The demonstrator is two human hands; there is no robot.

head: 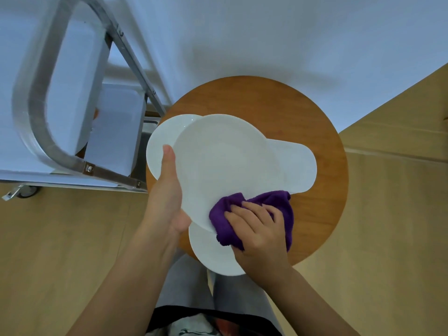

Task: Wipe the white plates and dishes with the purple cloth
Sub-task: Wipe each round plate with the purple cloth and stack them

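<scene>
Four white dishes are showing above a round wooden table [303,112]. One large round plate [223,166] is being held up over the others by the left hand [167,190], whose thumb is lying along the plate's left rim with the palm cupping its edge from below. The right hand [257,229] is pressing a bunched purple cloth [278,202] against the lower right rim of this plate, its fingers curling over the fabric and gripping it. Another round plate [157,146] is lying on the table behind the left thumb, an oval dish [298,163] is sitting to the right, and a further plate [213,253] is resting at the near edge beneath the cloth. A metal-framed cart [48,112] with white trays is standing just left of the table on the pale wood floor [388,238].
</scene>
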